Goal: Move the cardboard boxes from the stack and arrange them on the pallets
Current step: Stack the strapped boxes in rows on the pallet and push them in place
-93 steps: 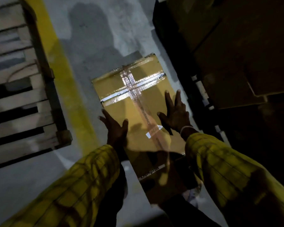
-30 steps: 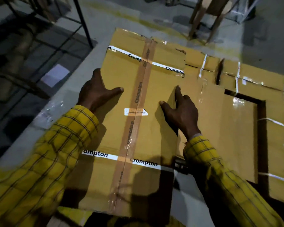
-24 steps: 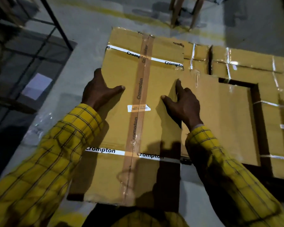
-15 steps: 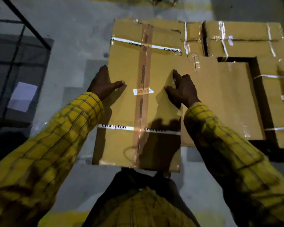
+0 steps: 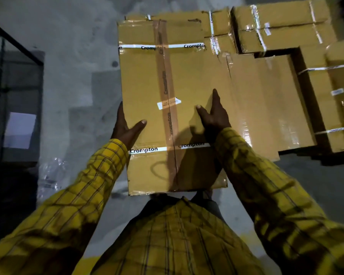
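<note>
Grey concrete floor (image 5: 72, 56) lies under everything. I hold the carried box (image 5: 167, 108) between both palms, left hand (image 5: 125, 128) and right hand (image 5: 214, 116) flat on its sides, thumbs on top, just left of the placed boxes (image 5: 282, 32). Several already sit together at right; I judge this one still needs setting down.

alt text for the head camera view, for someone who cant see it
Seen from above, a person in a yellow checked shirt holds a taped cardboard box printed "Crompton", the left hand on its left side, the right hand on its right. Other taped boxes sit close together just right of it on a grey floor.
</note>
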### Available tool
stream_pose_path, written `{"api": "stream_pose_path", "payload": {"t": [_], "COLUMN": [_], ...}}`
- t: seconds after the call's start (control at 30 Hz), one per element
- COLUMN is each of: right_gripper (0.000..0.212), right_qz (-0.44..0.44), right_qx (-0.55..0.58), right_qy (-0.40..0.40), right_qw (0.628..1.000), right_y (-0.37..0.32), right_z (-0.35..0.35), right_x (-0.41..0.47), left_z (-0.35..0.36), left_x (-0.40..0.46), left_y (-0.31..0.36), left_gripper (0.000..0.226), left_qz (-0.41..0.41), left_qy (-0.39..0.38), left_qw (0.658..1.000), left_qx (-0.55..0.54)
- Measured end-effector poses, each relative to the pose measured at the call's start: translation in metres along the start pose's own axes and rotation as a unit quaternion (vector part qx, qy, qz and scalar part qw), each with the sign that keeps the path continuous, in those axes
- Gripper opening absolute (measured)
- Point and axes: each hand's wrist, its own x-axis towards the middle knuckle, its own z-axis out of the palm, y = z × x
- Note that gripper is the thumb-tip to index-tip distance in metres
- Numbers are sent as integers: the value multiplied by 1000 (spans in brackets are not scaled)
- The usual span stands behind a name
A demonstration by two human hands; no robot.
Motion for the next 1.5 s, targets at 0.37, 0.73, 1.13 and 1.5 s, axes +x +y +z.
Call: {"api": "stream_pose_path", "payload": {"t": [0.37,0.73,1.13,1.5], "right_gripper": [91,83,77,80], "right_qz": [-34,-79,-102,-60], "right_qx": [-22,-281,-319,-269], "right_qy": [-6,25,60,61], "right_qw": [999,956,940,959], "right_y": [4,20,43,60], "right_z": [2,22,41,35], "right_x": [-1,-55,-85,-127], "left_z": [11,14,21,26], "left_x": [-10,-21,-21,-43], "left_y": [-3,-15,-25,-29], "left_gripper": [99,80,77,72], "left_qz": [-28,202,194,209], "left_qy": [12,-16,-33,-39], "left_qw": [999,881,854,863], "left_qx": [-20,427,482,459]}}
